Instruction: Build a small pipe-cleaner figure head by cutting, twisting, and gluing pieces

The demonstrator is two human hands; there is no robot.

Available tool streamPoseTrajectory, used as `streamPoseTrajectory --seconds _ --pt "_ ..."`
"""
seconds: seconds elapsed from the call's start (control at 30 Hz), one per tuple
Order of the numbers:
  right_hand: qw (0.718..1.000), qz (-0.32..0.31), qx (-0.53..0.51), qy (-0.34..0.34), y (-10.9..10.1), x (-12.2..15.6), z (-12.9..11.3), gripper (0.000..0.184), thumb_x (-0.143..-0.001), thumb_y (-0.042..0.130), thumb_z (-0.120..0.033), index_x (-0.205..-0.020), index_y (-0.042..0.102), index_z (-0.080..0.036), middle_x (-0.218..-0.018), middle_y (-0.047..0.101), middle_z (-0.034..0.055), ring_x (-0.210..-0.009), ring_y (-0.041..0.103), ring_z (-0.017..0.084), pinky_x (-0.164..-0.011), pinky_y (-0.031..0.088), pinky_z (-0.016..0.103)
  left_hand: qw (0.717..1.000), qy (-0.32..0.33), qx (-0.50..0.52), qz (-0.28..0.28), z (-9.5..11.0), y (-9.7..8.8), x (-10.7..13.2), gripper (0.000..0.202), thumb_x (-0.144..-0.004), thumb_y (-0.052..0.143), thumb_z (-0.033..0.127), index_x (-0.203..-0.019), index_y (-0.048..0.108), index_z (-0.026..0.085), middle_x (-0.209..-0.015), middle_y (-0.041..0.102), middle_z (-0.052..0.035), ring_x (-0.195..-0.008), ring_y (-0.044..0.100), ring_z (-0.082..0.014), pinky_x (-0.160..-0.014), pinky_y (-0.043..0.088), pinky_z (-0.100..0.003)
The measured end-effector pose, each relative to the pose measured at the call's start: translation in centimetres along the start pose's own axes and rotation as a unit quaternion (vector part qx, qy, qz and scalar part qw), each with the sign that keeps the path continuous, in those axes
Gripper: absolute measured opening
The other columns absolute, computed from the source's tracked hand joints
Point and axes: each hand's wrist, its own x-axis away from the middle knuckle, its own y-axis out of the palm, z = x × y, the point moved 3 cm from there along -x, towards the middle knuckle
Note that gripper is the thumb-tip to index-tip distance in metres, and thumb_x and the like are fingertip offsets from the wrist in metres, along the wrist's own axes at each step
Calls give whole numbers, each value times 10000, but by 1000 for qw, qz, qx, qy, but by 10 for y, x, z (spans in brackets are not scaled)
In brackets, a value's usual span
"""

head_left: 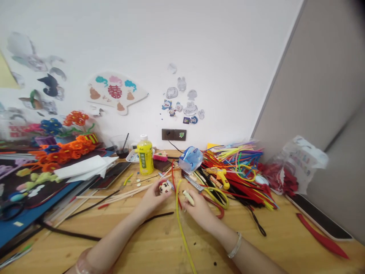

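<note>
My left hand (153, 196) is closed around a small round cream doll head (164, 187) with dark markings and a red top. In my right hand (199, 210) is a short, pale cream pen-like stick (188, 198), gripped between thumb and fingers; its exact kind is unclear. The two hands are apart, over the wooden table. Between them runs a long yellow pipe cleaner (180, 224) toward the front edge. Scissors (197, 184) with yellow handles lie just beyond my right hand, beside a red pipe cleaner (172, 173).
Bundled colourful pipe cleaners (239, 160) and a yellow glue gun (221, 176) lie at the back right. A yellow drink bottle (145, 155) and a cup (121, 146) stand behind. Orange pipe-cleaner flowers (71, 150) fill the left. A phone (319, 217) lies right.
</note>
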Motion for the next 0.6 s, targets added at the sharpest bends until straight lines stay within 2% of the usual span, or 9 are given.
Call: streamPoseTrajectory --seconds 0.13,0.2,0.27,0.37,0.43,0.5,0.6 --pt "1000 18 7 -3 -6 3 -5 64 -733 498 -157 -786 528 -175 -742 584 -4 -696 533 146 -637 388 241 993 42 -106 -24 3 0 2 545 -635 636 296 -1136 506 125 -1078 612 -94 -930 576 -221 -810 451 -323" --pt "999 40 20 2 -13 3 -4 42 -765 499 -211 -786 513 -178 -723 578 -7 -686 535 147 -620 380 235 975 69 -206 -38 3 -2 3 514 -667 582 260 -1157 500 130 -1163 580 -108 -1023 549 -229 -890 416 -329" --pt "997 54 60 7 -23 1 -2 97 -795 492 -275 -790 513 -180 -730 582 -1 -689 540 149 -611 368 232 947 72 -309 -43 0 -7 2 506 -665 562 230 -1160 512 139 -1167 586 -108 -1051 541 -236 -923 393 -334" --pt "986 45 161 25 -34 -3 4 154 -808 495 -323 -774 532 -178 -726 590 9 -665 539 150 -584 338 228 918 55 -390 -40 -6 -15 0 545 -650 569 231 -1185 506 145 -1148 596 -116 -1042 545 -258 -915 394 -356" --pt "973 36 224 34 -38 -4 6 126 -793 517 -295 -774 550 -175 -739 598 19 -658 537 150 -570 324 228 906 62 -418 -29 -6 -17 0 602 -673 560 261 -1253 442 148 -1101 607 -119 -1003 552 -264 -883 407 -370" --pt "963 22 268 25 -39 -4 5 72 -764 547 -241 -769 569 -173 -768 606 30 -682 541 155 -581 326 229 876 97 -473 -1 -1 -16 2 603 -714 536 300 -1281 409 139 -1046 605 -130 -963 548 -271 -844 415 -381" --pt "952 -22 306 -10 -36 -1 -1 51 -709 610 -223 -718 599 -174 -773 613 37 -729 543 169 -609 338 231 820 172 -545 41 13 -3 10 428 -777 488 350 -1139 546 130 -1015 587 -145 -955 520 -287 -818 402 -396"
